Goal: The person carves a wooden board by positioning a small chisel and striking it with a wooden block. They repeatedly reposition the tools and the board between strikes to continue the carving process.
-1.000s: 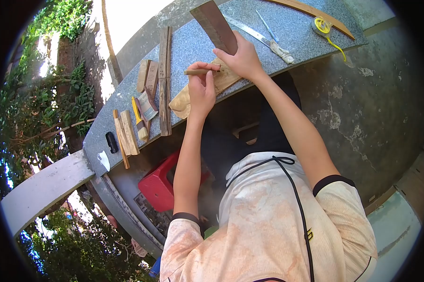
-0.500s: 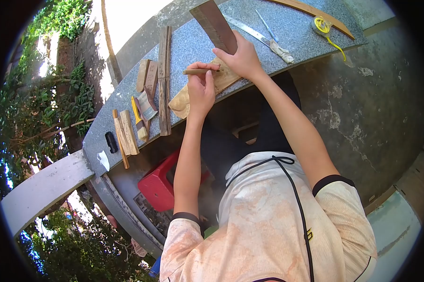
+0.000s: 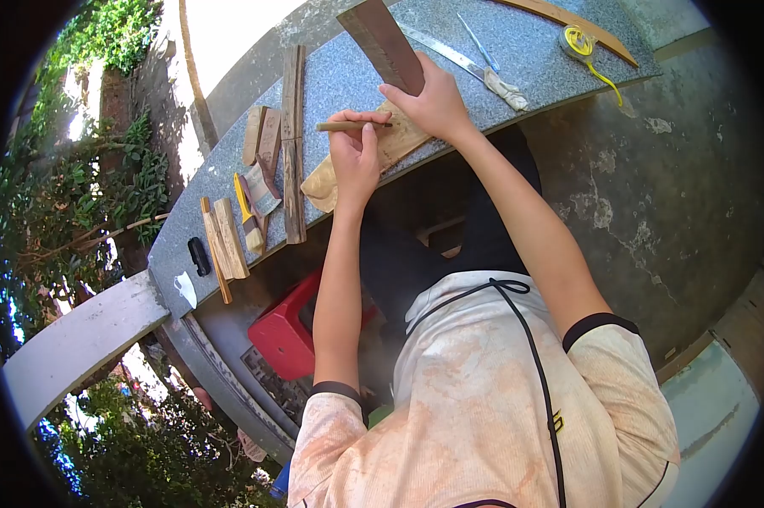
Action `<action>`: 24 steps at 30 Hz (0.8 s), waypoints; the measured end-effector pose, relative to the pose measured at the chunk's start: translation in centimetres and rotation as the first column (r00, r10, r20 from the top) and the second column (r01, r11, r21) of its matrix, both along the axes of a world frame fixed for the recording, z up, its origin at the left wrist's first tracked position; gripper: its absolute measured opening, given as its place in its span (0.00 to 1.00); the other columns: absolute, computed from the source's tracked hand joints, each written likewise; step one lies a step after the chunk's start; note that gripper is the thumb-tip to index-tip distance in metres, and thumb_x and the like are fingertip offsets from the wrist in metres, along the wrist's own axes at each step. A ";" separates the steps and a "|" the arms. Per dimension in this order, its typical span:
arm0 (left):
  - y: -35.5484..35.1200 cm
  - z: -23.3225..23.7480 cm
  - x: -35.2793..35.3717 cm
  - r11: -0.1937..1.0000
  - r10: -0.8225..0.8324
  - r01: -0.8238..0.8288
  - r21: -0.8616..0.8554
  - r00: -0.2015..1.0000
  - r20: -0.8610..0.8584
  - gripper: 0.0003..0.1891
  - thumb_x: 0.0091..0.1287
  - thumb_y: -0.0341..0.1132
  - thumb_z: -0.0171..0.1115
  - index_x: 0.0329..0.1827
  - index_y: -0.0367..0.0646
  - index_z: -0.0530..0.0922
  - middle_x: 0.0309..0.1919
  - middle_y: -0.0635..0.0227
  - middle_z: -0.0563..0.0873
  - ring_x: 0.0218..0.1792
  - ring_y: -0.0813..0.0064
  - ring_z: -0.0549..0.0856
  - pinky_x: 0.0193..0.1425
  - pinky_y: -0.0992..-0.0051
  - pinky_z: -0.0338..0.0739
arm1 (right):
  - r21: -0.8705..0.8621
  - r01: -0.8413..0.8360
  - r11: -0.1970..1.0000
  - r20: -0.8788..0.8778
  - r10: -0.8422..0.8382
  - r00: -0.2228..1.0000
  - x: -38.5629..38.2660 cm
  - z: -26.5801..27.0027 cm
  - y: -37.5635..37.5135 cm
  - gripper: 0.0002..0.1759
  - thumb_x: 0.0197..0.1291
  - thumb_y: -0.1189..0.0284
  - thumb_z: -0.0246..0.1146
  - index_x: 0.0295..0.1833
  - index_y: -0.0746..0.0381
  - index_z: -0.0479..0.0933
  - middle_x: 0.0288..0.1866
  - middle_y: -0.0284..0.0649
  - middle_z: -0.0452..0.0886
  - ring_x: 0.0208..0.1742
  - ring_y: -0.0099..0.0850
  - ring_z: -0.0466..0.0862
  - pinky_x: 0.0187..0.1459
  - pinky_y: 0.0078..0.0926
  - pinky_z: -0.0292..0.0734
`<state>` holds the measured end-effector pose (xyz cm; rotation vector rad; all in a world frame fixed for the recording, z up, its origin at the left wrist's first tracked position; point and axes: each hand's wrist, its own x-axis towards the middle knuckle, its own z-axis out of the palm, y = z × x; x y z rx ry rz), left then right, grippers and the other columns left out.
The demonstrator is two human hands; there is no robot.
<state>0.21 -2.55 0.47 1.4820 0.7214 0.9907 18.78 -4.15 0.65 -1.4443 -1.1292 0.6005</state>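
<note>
My left hand is closed on a short, thin wooden stick, held nearly level between thumb and fingers. Its dark end points toward my right hand, which grips the lower end of a flat, dark brown rectangular strip. That strip slants up and to the left over the table. Beneath both hands lies a tan, crinkled sheet along the table's near edge, partly covered by my left hand.
On the grey stone table are long dark wood strips, shorter wood pieces, a yellow-handled brush and a black object. To the right lie a wrapped-handle blade and yellow tape measure. Below stands a red stool.
My left hand has shifted slightly left with the stick. The brown strip in my right hand has moved a little left too.
</note>
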 end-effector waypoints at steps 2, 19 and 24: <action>0.1 0.0 0.0 0.999 0.009 -0.008 -0.043 1.000 0.027 0.11 0.84 0.17 0.48 0.62 0.40 0.63 0.57 0.50 0.86 0.63 0.59 0.89 0.76 0.57 0.82 | 0.003 0.003 1.000 0.007 -0.003 1.000 -0.1 -0.1 0.0 0.28 0.63 0.60 0.80 0.62 0.66 0.83 0.50 0.45 0.94 0.51 0.38 0.93 0.55 0.36 0.86; 0.8 -0.2 -0.3 0.983 0.013 0.003 -0.181 0.996 0.086 0.10 0.85 0.19 0.47 0.62 0.40 0.63 0.59 0.49 0.84 0.66 0.51 0.88 0.76 0.52 0.86 | 0.006 0.001 1.000 0.022 -0.002 1.000 0.0 0.0 0.0 0.30 0.63 0.59 0.80 0.63 0.66 0.83 0.52 0.48 0.93 0.53 0.40 0.93 0.56 0.38 0.86; 0.9 -0.4 -0.3 0.987 0.010 0.005 -0.161 0.996 0.089 0.10 0.85 0.18 0.47 0.62 0.40 0.63 0.59 0.49 0.84 0.66 0.52 0.88 0.76 0.53 0.87 | 0.018 0.010 1.000 0.021 -0.011 1.000 -0.1 -0.1 0.0 0.30 0.63 0.59 0.80 0.63 0.66 0.83 0.51 0.47 0.94 0.52 0.39 0.93 0.56 0.37 0.86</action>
